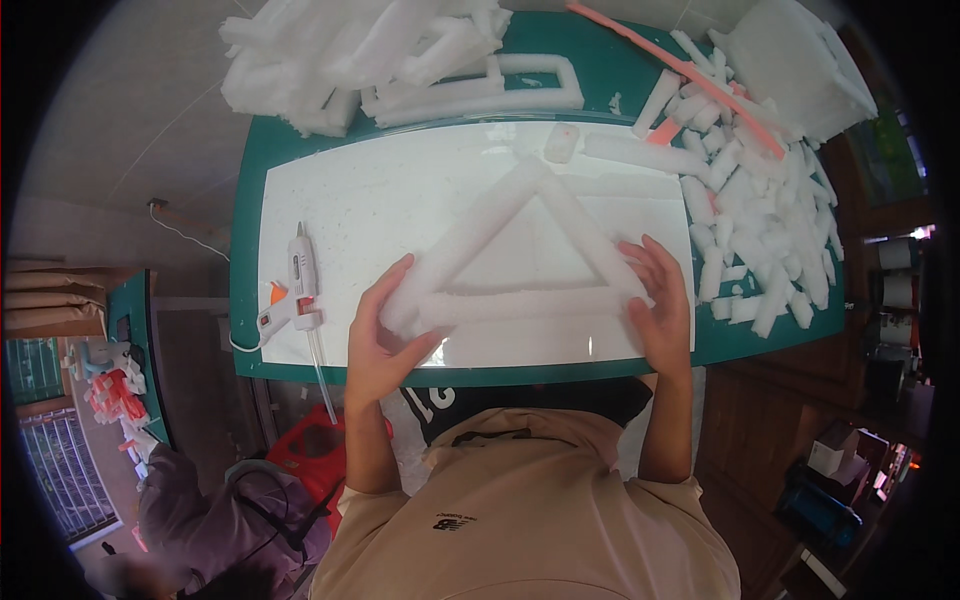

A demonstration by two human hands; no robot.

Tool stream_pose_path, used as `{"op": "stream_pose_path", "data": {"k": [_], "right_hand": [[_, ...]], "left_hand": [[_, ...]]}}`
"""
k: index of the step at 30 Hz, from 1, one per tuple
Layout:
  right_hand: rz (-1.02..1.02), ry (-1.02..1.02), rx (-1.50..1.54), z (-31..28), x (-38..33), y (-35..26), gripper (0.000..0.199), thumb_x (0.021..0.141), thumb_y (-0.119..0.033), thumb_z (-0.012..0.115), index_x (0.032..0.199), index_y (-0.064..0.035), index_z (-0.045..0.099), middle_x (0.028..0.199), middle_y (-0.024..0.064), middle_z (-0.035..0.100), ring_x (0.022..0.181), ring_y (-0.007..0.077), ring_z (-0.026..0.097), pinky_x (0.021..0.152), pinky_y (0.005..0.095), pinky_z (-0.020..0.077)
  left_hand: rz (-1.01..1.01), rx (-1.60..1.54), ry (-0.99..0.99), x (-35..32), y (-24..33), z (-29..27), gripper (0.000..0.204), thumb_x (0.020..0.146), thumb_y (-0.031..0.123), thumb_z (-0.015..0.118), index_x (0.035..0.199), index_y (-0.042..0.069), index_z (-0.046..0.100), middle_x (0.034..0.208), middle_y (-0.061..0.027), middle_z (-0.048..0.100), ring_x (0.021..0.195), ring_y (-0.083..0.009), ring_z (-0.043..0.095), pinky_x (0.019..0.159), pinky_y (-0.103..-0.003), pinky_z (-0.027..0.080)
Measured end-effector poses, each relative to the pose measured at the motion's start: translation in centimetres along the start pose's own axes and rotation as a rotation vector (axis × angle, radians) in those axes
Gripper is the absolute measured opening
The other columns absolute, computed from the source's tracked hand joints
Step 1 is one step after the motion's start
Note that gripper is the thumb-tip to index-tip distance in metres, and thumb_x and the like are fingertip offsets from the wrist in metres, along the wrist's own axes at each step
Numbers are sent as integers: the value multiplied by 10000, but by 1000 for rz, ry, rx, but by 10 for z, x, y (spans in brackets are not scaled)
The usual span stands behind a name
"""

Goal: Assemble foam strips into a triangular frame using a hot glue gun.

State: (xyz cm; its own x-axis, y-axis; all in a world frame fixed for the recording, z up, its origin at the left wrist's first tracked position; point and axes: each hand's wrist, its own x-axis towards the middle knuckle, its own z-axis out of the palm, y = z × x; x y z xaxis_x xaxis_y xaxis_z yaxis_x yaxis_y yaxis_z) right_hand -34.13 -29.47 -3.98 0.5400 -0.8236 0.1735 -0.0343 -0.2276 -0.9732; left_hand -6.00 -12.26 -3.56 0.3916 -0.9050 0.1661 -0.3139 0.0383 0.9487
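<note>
A triangular frame of white foam strips (520, 304) stands over the white board (320, 180), its point facing away from me. My left hand (380, 330) grips its near left corner, fingers along the outer side and thumb by the near strip. At the opposite corner, my right hand (660, 310) holds the frame between curled fingers and thumb. Left of my left hand lies a white hot glue gun (303, 270) with an orange trigger and a clear glue stick sticking out of its back.
Foam offcuts (750, 240) are heaped on the right of the green table (440, 377), beside a large white foam block (795, 65) and a long pink strip (680, 65). Foam frames (330, 50) pile up at the back left. At lower left sits another person (210, 510).
</note>
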Motion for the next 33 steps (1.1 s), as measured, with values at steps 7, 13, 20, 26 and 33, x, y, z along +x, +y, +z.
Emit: {"op": "stream_pose_path", "data": {"k": [7,13,20,26,33], "right_hand": [[47,97,323,-7,-2,1,564,982,-354,499,1398,-2,354,1303,178,519,1041,195,562,964,321,416],[120,97,430,-7,-3,-2,503,972,-239,515,1390,-8,357,1299,166,518,978,181,585,930,302,444],[104,72,338,-8,-2,-1,515,923,-132,574,1376,-1,369,1301,171,519,1021,185,583,945,300,435],[149,57,369,-10,-3,1,471,941,-166,557,1347,14,401,1278,173,544,1014,178,583,944,293,432],[121,77,373,-9,-1,1,475,963,-254,528,1335,17,413,1284,169,542,1003,164,574,945,293,429]], "left_hand": [[-80,-475,193,-4,-13,-12,390,907,118,588,1243,-31,458,1223,-190,563,924,-193,624,856,-295,484],[-71,-372,166,-5,-21,-17,235,859,12,605,1088,-18,561,1128,-137,575,951,-177,600,873,-283,459],[-76,-506,158,-4,-21,-16,262,813,-47,621,1063,-14,552,1152,-143,549,953,-175,589,871,-289,458],[-86,-521,127,-5,-26,-20,261,810,-54,617,1060,-10,555,1145,-144,549,986,-188,585,900,-304,454],[-69,-407,159,-2,-24,-19,223,829,-26,615,1044,-6,561,1131,-140,558,1055,-209,561,946,-335,433]]}}
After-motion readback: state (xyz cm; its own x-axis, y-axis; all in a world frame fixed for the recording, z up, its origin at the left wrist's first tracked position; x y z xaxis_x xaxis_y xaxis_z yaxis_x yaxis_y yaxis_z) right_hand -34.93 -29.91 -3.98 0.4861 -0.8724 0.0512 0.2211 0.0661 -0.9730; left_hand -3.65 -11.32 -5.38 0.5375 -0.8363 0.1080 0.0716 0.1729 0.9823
